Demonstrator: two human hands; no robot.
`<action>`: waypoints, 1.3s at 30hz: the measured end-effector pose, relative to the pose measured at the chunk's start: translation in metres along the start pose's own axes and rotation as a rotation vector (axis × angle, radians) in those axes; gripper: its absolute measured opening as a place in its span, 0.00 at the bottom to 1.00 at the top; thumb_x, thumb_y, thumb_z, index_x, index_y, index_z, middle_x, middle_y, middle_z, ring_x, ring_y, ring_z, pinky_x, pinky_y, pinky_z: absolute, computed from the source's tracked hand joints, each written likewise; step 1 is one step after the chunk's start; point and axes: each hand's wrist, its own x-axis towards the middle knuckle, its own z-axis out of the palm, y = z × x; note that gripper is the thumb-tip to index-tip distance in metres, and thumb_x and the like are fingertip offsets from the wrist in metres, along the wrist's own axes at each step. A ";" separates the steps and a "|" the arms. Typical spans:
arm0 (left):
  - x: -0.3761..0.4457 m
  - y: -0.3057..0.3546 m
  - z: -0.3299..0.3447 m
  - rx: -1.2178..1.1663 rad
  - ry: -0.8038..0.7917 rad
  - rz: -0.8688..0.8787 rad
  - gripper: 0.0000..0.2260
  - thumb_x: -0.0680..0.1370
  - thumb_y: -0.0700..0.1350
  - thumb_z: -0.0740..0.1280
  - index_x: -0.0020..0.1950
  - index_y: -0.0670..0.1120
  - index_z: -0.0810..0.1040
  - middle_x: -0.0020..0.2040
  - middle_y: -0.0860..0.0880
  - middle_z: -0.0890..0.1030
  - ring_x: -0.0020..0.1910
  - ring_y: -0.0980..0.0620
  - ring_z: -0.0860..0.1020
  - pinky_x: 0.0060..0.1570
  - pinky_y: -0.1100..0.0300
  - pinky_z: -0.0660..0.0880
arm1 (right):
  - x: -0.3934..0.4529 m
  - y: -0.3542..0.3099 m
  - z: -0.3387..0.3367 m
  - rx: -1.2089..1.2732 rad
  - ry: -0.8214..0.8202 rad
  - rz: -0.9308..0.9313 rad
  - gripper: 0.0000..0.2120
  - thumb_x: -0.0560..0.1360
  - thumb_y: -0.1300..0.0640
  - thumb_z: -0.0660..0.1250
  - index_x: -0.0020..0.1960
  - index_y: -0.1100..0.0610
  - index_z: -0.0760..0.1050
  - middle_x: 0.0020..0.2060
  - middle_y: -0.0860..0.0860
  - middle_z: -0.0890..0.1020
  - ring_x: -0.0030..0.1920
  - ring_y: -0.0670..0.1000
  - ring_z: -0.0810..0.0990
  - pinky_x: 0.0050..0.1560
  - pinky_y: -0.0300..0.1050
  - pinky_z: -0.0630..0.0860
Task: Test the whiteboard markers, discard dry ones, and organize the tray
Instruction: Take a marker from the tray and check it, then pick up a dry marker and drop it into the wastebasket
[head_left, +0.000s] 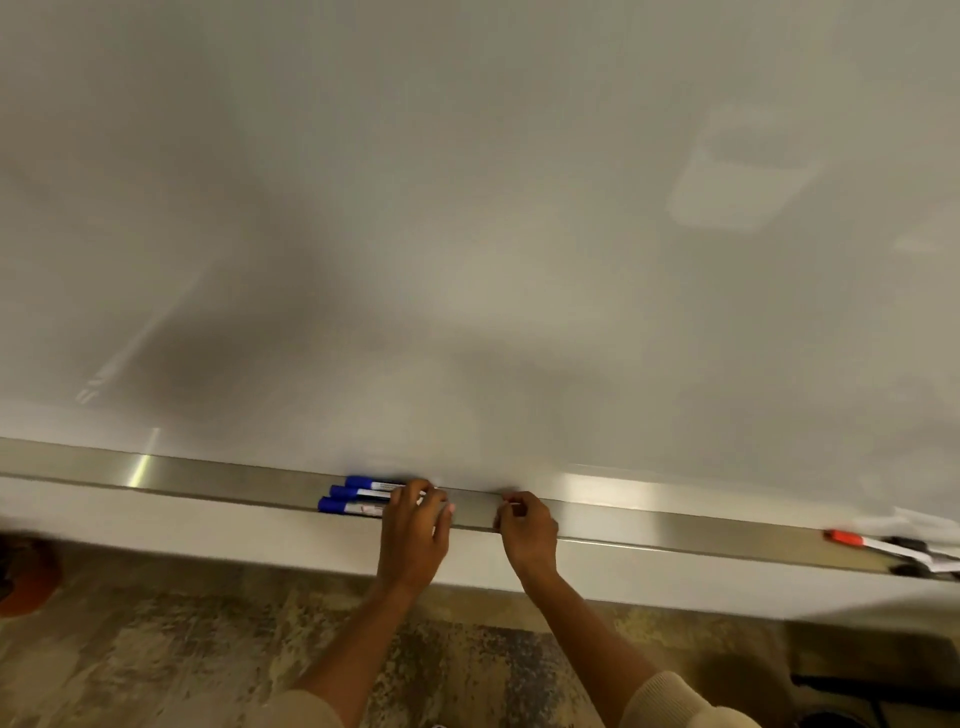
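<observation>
Three blue-capped whiteboard markers (353, 496) lie side by side in the long metal tray (208, 480) under the whiteboard (467, 234), caps pointing left. My left hand (415, 525) rests its fingers on their right ends and hides those ends. My right hand (524, 527) sits just to the right on the tray with fingers curled; a small reddish bit shows at its fingertips, too blurred to identify. Far right in the tray lie a red-capped marker (847, 539) and black-capped markers (909, 556).
A white crumpled cloth or paper (914, 522) lies at the tray's far right end. Below the tray runs a white wall strip (208, 530), then mottled brown carpet (208, 649). An orange-brown object (26, 577) sits at the left edge.
</observation>
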 end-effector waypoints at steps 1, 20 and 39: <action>-0.002 0.008 0.006 -0.001 -0.024 0.021 0.17 0.79 0.55 0.58 0.52 0.45 0.81 0.54 0.46 0.79 0.54 0.47 0.77 0.52 0.55 0.78 | -0.001 0.005 -0.011 -0.025 0.011 -0.020 0.09 0.81 0.59 0.64 0.59 0.57 0.78 0.51 0.53 0.84 0.47 0.49 0.81 0.55 0.43 0.80; -0.023 0.198 0.128 0.161 -0.408 0.405 0.28 0.79 0.65 0.48 0.66 0.52 0.77 0.67 0.46 0.76 0.64 0.43 0.76 0.58 0.47 0.76 | -0.007 0.131 -0.238 -0.703 0.151 -0.048 0.28 0.81 0.40 0.58 0.79 0.45 0.57 0.80 0.50 0.57 0.79 0.55 0.57 0.77 0.55 0.55; -0.057 0.358 0.226 0.096 -0.384 0.225 0.24 0.79 0.61 0.52 0.64 0.50 0.78 0.67 0.45 0.75 0.66 0.45 0.72 0.61 0.50 0.73 | 0.099 0.217 -0.464 -0.876 0.137 -0.112 0.21 0.80 0.61 0.62 0.72 0.50 0.68 0.68 0.50 0.75 0.68 0.56 0.70 0.66 0.52 0.68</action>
